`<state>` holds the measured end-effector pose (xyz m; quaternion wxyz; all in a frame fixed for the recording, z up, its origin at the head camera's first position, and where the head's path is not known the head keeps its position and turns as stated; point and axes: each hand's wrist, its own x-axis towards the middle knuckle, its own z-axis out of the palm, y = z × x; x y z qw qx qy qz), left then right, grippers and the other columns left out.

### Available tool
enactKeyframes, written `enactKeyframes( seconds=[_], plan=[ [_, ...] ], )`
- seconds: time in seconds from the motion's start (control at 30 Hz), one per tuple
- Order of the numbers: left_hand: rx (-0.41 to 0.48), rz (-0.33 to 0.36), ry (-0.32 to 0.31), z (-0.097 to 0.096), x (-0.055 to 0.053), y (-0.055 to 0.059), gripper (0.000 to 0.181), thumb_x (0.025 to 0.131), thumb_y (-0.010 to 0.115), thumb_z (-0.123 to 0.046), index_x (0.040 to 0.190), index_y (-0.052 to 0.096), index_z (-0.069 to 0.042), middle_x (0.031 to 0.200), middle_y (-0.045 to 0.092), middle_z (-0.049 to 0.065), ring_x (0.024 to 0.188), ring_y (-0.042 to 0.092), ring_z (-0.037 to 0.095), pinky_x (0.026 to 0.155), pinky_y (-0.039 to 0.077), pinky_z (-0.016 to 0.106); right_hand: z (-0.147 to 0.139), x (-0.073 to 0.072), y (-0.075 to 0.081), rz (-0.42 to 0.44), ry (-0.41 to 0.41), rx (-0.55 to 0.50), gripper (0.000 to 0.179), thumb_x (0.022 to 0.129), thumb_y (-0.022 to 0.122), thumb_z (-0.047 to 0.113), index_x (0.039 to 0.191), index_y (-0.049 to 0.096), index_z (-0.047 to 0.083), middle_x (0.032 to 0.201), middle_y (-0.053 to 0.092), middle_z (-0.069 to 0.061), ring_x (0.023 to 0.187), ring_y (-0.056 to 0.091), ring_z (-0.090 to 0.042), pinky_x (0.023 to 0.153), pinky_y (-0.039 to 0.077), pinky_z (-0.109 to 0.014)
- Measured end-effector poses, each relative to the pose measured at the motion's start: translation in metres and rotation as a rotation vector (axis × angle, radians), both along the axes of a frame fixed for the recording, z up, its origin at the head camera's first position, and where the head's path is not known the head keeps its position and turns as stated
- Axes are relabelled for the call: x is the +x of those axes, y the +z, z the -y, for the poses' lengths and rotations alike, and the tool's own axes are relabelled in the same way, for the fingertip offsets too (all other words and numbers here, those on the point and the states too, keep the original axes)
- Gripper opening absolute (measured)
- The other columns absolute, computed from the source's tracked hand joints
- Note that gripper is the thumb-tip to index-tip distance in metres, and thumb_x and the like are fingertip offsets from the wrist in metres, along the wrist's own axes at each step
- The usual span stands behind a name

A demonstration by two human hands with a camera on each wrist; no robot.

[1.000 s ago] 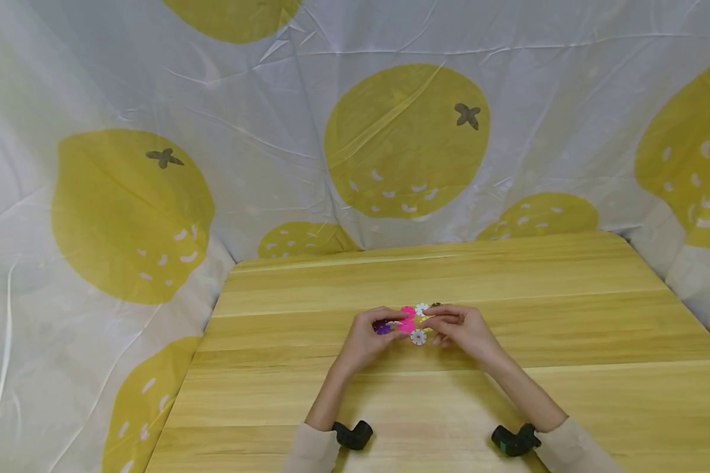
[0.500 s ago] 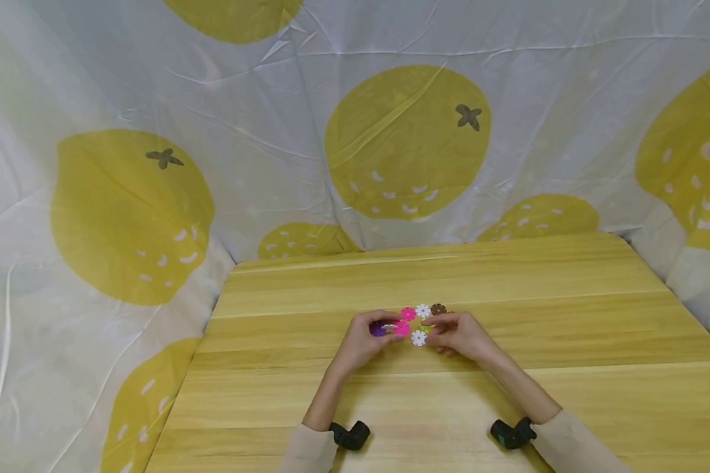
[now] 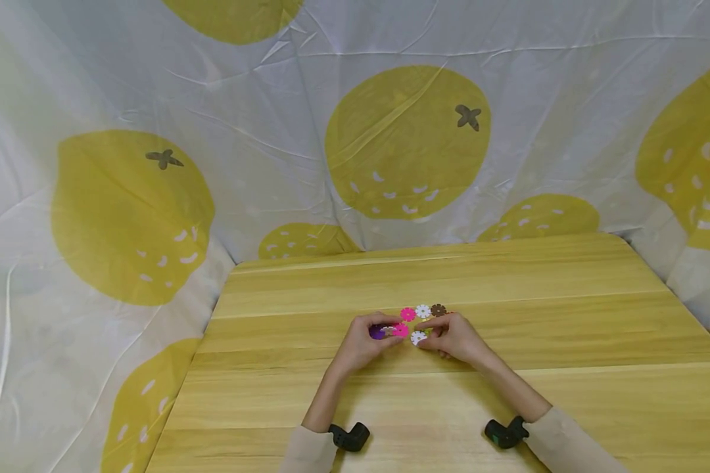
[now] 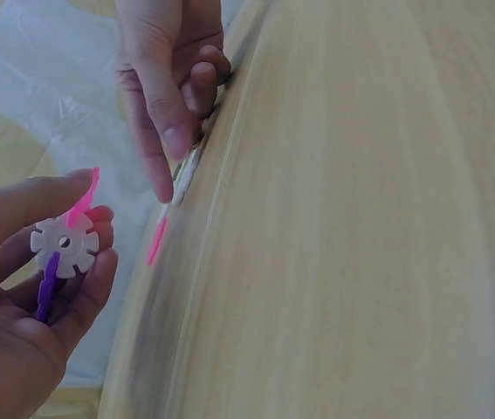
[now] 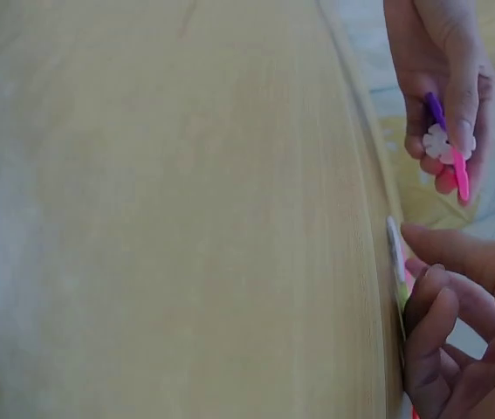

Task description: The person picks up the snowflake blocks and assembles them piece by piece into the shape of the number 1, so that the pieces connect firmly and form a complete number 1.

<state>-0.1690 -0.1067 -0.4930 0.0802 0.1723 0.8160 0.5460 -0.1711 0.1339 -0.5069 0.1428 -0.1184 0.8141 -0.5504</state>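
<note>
My left hand (image 3: 357,341) holds a small joined set of notched plastic snowflake discs above the table: a pink disc (image 3: 400,330), a white disc (image 4: 64,245) and a purple disc (image 4: 48,286). The thumb presses near the pink one in the left wrist view. My right hand (image 3: 458,338) is low over the tabletop, thumb and index finger apart, at a loose white disc (image 3: 417,338) lying flat. The thumb tip is at that disc's edge; whether it touches cannot be told. A yellow-green disc (image 3: 429,330) lies partly hidden under the right fingers.
Behind the hands lie a loose pink disc (image 3: 408,314), a white disc (image 3: 423,311) and a brown disc (image 3: 438,309). A bit of red shows beside the right hand. The wooden table (image 3: 307,289) reaches back to a lemon-print curtain (image 3: 260,131).
My right hand has drawn slightly left and nearer, from the yellow-green disc to the loose white one. The left hand has moved a little left and down with its joined discs.
</note>
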Motion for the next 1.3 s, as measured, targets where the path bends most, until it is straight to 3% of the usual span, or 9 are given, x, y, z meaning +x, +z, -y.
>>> enactKeyframes(
  seconds=[0.3, 0.57, 0.87, 1.0, 1.3],
  plan=[
    [0.018, 0.0, -0.012, -0.002, 0.002, 0.0, 0.029, 0.086, 0.085, -0.012, 0.115, 0.079, -0.009, 0.113, 0.076, 0.01, 0.106, 0.07, 0.021, 0.082, 0.055, 0.018, 0.003, 0.001, -0.002, -0.069, -0.032, 0.094, 0.025, 0.081, 0.087, 0.007, 0.104, 0.08, 0.001, 0.065, 0.063, -0.004, 0.047, 0.052, -0.01, 0.046, 0.043, -0.022],
    [0.025, 0.013, 0.016, -0.002, 0.004, 0.002, 0.029, 0.086, 0.085, -0.011, 0.114, 0.079, -0.008, 0.116, 0.076, 0.01, 0.1, 0.069, 0.014, 0.08, 0.055, 0.017, 0.004, 0.007, 0.002, -0.139, -0.01, 0.159, 0.026, 0.074, 0.092, 0.008, 0.091, 0.073, 0.006, 0.077, 0.064, -0.003, 0.066, 0.057, -0.011, 0.06, 0.048, -0.022],
    [0.03, 0.002, 0.015, -0.003, 0.003, 0.003, 0.028, 0.085, 0.086, -0.009, 0.111, 0.08, -0.01, 0.115, 0.076, 0.01, 0.101, 0.07, 0.018, 0.08, 0.055, 0.017, -0.003, 0.009, 0.002, 0.039, 0.049, -0.16, 0.018, 0.093, 0.072, -0.005, 0.107, 0.063, -0.01, 0.087, 0.065, -0.018, 0.072, 0.074, -0.024, 0.067, 0.064, -0.033],
    [0.041, -0.003, 0.003, -0.004, 0.003, 0.005, 0.026, 0.085, 0.085, -0.007, 0.111, 0.08, -0.009, 0.114, 0.076, 0.011, 0.096, 0.068, 0.016, 0.078, 0.054, 0.016, -0.004, 0.011, 0.004, 0.049, 0.054, -0.23, 0.023, 0.095, 0.069, -0.004, 0.114, 0.059, -0.013, 0.094, 0.069, -0.024, 0.079, 0.077, -0.03, 0.071, 0.064, -0.038],
    [0.075, -0.042, -0.028, -0.008, 0.004, 0.007, 0.025, 0.087, 0.082, -0.003, 0.111, 0.079, -0.003, 0.111, 0.076, 0.016, 0.092, 0.062, 0.017, 0.075, 0.05, 0.017, -0.002, 0.016, 0.008, 0.001, 0.037, -0.285, 0.03, 0.096, 0.07, 0.0, 0.122, 0.062, -0.011, 0.095, 0.071, -0.028, 0.081, 0.077, -0.029, 0.073, 0.064, -0.04]
  ],
)
